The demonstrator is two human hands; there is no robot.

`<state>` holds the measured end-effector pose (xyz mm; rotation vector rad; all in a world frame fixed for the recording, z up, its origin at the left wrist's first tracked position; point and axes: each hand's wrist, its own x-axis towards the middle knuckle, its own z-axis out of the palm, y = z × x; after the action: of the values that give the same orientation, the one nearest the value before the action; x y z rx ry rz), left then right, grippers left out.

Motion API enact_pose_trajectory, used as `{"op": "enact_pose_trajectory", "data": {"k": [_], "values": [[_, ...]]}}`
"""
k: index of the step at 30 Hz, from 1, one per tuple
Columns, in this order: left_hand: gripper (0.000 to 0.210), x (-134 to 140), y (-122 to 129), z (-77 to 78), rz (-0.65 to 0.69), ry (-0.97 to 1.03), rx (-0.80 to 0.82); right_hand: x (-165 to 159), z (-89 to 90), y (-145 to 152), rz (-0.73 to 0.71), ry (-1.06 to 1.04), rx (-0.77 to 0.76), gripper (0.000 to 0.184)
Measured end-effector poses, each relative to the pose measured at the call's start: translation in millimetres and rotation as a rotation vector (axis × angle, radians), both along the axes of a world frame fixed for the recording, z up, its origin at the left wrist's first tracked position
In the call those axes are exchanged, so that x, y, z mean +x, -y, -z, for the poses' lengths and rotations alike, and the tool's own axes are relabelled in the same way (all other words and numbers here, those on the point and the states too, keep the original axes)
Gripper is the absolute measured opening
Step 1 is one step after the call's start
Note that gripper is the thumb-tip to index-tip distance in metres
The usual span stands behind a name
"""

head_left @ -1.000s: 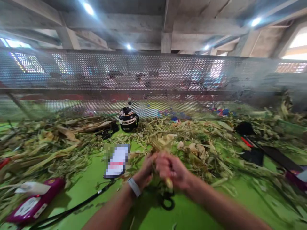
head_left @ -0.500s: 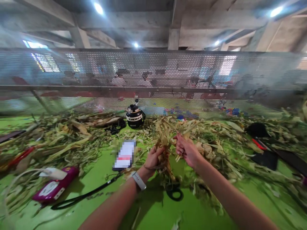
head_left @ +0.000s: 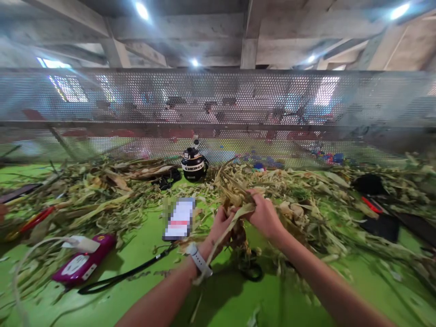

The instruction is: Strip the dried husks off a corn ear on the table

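Note:
My left hand (head_left: 220, 226), with a white watch band on its wrist, is closed around a bundle of dry, straw-coloured leaves (head_left: 233, 193) that look like corn husks. My right hand (head_left: 265, 214) is closed at the bundle's right side, on a long pale leaf strip (head_left: 244, 210). This strip crosses in front of the bundle and trails down over my left wrist. Below the hands lies a black ring-shaped handle (head_left: 254, 273), perhaps of scissors, partly covered by the leaves.
Dry leaves (head_left: 105, 190) lie in heaps across the green table (head_left: 150, 309). A phone (head_left: 180, 219), a black jug (head_left: 194, 168), a purple power strip (head_left: 86, 261) with a white plug, and a black strap (head_left: 126, 276) are around. A perforated metal screen (head_left: 218, 97) stands behind.
My right hand has moved in against the bundle and turned over, knuckles up. The pale strip now hangs across my left wrist. The bundle's tops lean more.

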<state>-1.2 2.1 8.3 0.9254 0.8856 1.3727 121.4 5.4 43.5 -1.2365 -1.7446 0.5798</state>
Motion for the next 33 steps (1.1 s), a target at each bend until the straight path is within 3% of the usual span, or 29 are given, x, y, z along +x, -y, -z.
{"op": "enact_pose_trajectory", "data": {"k": [3,7,10,14,19,22,26,28,30,33], "values": [[0.042,4.1,6.8,-3.1,0.043,0.016,0.030,1.7,-4.4,3.1,0.028,0.061,0.108,0.034],[0.043,9.3,14.3,-9.7,0.083,-0.003,-0.045,6.1,-7.0,-1.7,0.072,-0.152,0.184,0.006],[0.042,9.0,17.5,-12.5,0.128,-0.036,-0.114,6.2,-8.5,-6.2,0.106,-0.375,0.095,0.018],[0.038,5.6,20.3,-12.1,0.254,-0.084,-0.141,2.8,-10.9,-4.6,0.044,-0.613,-0.045,0.032],[0.034,5.9,21.0,-16.1,0.232,-0.109,-0.069,2.7,-20.2,4.3,-0.014,-0.764,-0.139,0.042],[0.027,5.6,21.4,-21.1,0.224,-0.216,0.066,2.1,-28.2,14.2,-0.005,-0.657,-0.049,0.039],[0.016,2.6,28.0,-24.2,0.157,-0.575,0.330,1.9,-36.5,24.4,0.020,-0.619,0.009,0.039],[0.013,2.5,33.5,-24.5,0.068,-0.695,0.444,3.6,-38.6,23.0,0.040,-0.658,-0.037,0.044],[0.037,4.2,38.8,-24.5,0.054,-0.789,0.592,6.1,-38.7,16.9,0.069,-0.756,-0.142,0.046],[0.051,8.5,43.9,-23.8,0.210,-1.044,0.857,9.7,-35.4,4.3,0.110,-0.858,-0.352,0.044]]}}
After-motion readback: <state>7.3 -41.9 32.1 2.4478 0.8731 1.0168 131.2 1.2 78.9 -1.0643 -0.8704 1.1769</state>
